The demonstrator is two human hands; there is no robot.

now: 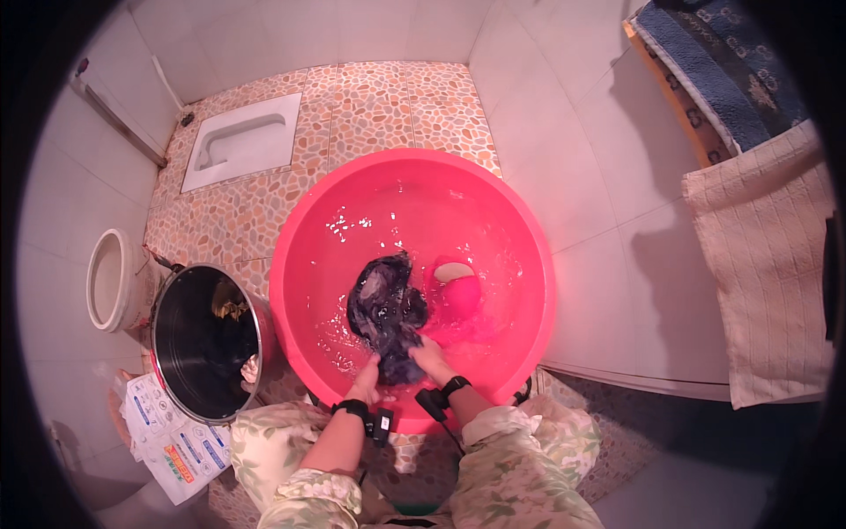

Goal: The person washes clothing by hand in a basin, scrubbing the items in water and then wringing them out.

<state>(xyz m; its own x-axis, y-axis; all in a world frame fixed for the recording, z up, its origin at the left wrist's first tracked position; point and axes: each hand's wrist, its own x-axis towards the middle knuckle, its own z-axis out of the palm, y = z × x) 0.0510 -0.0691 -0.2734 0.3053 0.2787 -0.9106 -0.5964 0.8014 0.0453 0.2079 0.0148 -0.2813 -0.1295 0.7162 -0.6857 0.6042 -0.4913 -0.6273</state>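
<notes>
A large pink plastic basin (413,157) with water in it stands before me. A wet dark purple-black garment (386,304) lies bunched in the water, spread toward the basin's middle. My left hand (365,383) grips its near end from the left, by the basin's near wall. On the other side, my right hand (429,359) has its fingers on the same cloth. Some fingertips are hidden by fabric and water. Right of the dark garment floats a bright pink garment (461,297) with rounded, cup-like parts and a cream patch; neither hand touches it.
A dark-lined metal bucket (198,330) with cloth inside stands left of the basin, beside a white plastic pail (109,281). Printed plastic packaging (182,449) lies near it. A squat toilet (244,142) is set in the pebble-patterned floor. Towels (760,264) hang on the right.
</notes>
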